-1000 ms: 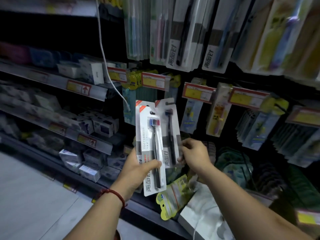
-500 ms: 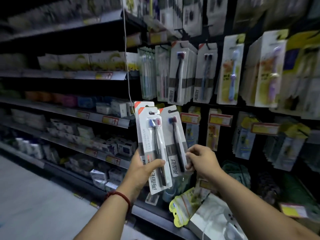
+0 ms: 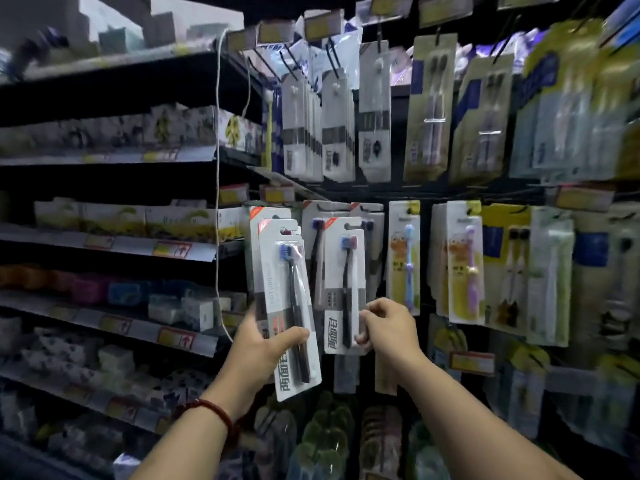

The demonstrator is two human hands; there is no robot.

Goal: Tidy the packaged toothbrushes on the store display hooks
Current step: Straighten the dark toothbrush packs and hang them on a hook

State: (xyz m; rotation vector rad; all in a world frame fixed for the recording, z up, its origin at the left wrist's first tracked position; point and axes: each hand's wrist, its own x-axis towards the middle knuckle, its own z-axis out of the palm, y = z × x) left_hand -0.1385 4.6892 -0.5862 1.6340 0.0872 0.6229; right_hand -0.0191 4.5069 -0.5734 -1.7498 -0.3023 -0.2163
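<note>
My left hand [image 3: 263,344] grips a small stack of white toothbrush packs [image 3: 282,289], held upright with a black brush showing in the front one. My right hand [image 3: 388,323] pinches the lower right edge of a single white toothbrush pack [image 3: 344,285], raised in front of the display. Behind it hang matching white packs on a hook [image 3: 320,220]. A row of white and grey toothbrush packs [image 3: 318,126] hangs on hooks above.
Children's toothbrush packs [image 3: 405,258] with blue and purple brushes [image 3: 464,265] hang to the right. Boxed goods fill the shelves on the left [image 3: 131,223]. A white cord [image 3: 218,168] hangs down beside the display. Green packs [image 3: 325,438] sit low below my hands.
Both hands have risen with their packs toward the hanging white packs. The view has tilted upward, bringing a higher row of hooks into sight.
</note>
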